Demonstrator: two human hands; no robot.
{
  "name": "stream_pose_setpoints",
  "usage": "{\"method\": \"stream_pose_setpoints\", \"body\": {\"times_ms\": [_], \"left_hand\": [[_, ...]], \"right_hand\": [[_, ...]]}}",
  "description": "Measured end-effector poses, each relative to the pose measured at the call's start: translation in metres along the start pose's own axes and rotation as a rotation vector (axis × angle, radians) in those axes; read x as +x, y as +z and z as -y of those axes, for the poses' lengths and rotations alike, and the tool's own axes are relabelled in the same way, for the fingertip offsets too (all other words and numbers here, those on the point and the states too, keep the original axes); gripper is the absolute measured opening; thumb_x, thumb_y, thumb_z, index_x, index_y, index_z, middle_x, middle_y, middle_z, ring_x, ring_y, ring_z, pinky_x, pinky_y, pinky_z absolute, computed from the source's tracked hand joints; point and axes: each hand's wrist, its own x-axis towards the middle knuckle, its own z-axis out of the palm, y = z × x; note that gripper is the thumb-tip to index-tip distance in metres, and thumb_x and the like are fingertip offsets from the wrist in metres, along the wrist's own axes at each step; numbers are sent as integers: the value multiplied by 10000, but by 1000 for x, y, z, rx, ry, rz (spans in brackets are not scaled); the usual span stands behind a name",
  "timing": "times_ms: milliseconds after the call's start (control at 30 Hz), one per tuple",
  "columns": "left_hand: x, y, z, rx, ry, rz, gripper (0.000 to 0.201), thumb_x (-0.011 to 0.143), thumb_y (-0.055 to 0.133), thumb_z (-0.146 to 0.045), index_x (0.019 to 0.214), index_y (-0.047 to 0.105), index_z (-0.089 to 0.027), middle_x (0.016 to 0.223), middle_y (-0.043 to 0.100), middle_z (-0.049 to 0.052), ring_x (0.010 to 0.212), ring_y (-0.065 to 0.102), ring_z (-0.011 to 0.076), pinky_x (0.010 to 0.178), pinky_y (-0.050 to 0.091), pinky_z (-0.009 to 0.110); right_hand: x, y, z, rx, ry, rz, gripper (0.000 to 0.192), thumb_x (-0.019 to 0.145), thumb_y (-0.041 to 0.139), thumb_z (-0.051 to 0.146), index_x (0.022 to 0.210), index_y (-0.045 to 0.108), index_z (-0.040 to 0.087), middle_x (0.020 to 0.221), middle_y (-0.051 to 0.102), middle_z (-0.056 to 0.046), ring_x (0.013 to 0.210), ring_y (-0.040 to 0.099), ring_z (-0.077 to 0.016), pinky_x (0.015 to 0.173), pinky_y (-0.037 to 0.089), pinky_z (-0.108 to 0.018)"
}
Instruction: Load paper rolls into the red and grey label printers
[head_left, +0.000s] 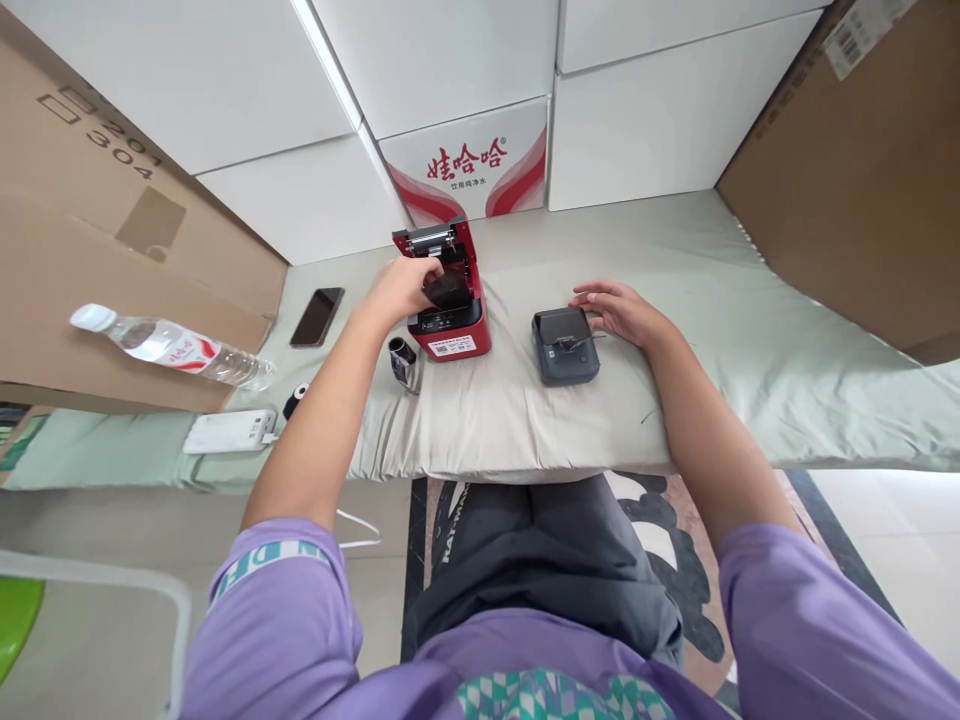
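Observation:
A red label printer (454, 325) stands on the cloth-covered surface with its lid raised. My left hand (409, 285) reaches into its opening from the left, fingers closed on a dark, shiny ribbon-like piece (448, 290); its far end is lost in the dark interior. At the printer's left lies a small roll of black ribbon (403, 362). My right hand (619, 310) rests beside a small dark blue-grey printer (566, 350), fingers apart, the fingertips at its right back corner. A thin dark strip (581, 342) sticks out over that printer's front.
On the left are a phone (317, 317), a white power bank (229, 431) with a cable, and a tilted water bottle (180, 347) by a cardboard box (112, 230). White cartons (465, 165) line the back. Another large cardboard box (862, 180) stands at right.

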Motion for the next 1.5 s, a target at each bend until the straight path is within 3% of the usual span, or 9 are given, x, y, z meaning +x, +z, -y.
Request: {"method": "stream_pose_setpoints", "body": {"times_ms": [167, 367, 433, 600, 700, 833, 1000, 1133, 1500], "left_hand": [[-1, 1, -5, 64, -9, 14, 346, 812, 728, -304, 1135, 846, -270, 1091, 815, 98, 1113, 716, 366, 967, 522, 444], [9, 11, 2, -85, -6, 144, 370, 830, 671, -302, 1145, 864, -275, 1067, 825, 89, 1082, 724, 348, 938, 534, 418], [2, 4, -3, -122, -31, 86, 369, 854, 642, -320, 1147, 859, -261, 1074, 822, 81, 1098, 713, 330, 977, 532, 409], [-17, -16, -20, -200, -77, -308, 395, 973, 558, -393, 1304, 761, -322, 1361, 738, 45, 1406, 553, 333, 1172, 446, 440], [-18, -18, -26, -160, -42, -282, 502, 1021, 493, -395, 1504, 621, -340, 1575, 608, 49, 1582, 380, 335, 1288, 300, 524], [-26, -17, -32, -117, -66, -214, 542, 1081, 322, -349, 1549, 585, -275, 1671, 516, 78, 1584, 404, 304, 1334, 141, 574], [-57, -24, -47, -153, -89, -155, 602, 1104, 246, -442, 1232, 792, -224, 1341, 749, 121, 1344, 621, 346, 1227, 348, 529], [-70, -22, -57, -177, -209, -42, 630, 1074, 341, -618, 1131, 823, -216, 1108, 783, 140, 1202, 672, 389, 1103, 455, 499], [-47, -8, -69, -28, -253, -136, 653, 1077, 319, -632, 1003, 816, -215, 1008, 794, 165, 1158, 704, 403, 1058, 501, 508]], "right_hand": [[0, -1, 0, 18, 7, 9, 324, 757, 879, 305, 1038, 742, 222, 1034, 756, -93, 990, 710, -230, 618, 584, -274], [-1, -1, 0, 9, 2, 0, 334, 764, 890, 323, 1039, 727, 225, 1049, 754, -95, 1001, 706, -237, 672, 608, -315], [-1, -1, 0, 0, 3, 4, 356, 761, 901, 345, 1037, 709, 227, 1039, 750, -92, 997, 707, -242, 700, 622, -343], [1, -2, -1, -2, 5, 5, 339, 771, 891, 348, 1026, 701, 230, 1037, 750, -90, 988, 707, -242, 690, 620, -341], [1, -1, -1, 9, 2, -2, 320, 762, 885, 328, 1017, 719, 232, 1038, 752, -92, 993, 704, -240, 641, 596, -304], [0, -1, 0, 8, 10, -3, 308, 770, 874, 329, 1020, 723, 232, 1046, 754, -98, 1010, 706, -245, 650, 598, -304], [0, -1, -1, 5, 5, -4, 331, 760, 895, 338, 1019, 718, 231, 1036, 757, -96, 1012, 703, -245, 668, 603, -317], [-1, 0, 0, 2, 8, -10, 292, 760, 874, 312, 1007, 740, 237, 1043, 756, -93, 1014, 696, -241, 627, 579, -280], [-1, 7, -3, -92, 6, -70, 273, 758, 818, 258, 1022, 759, 225, 1059, 754, -76, 995, 689, -212, 669, 588, -266]]}}
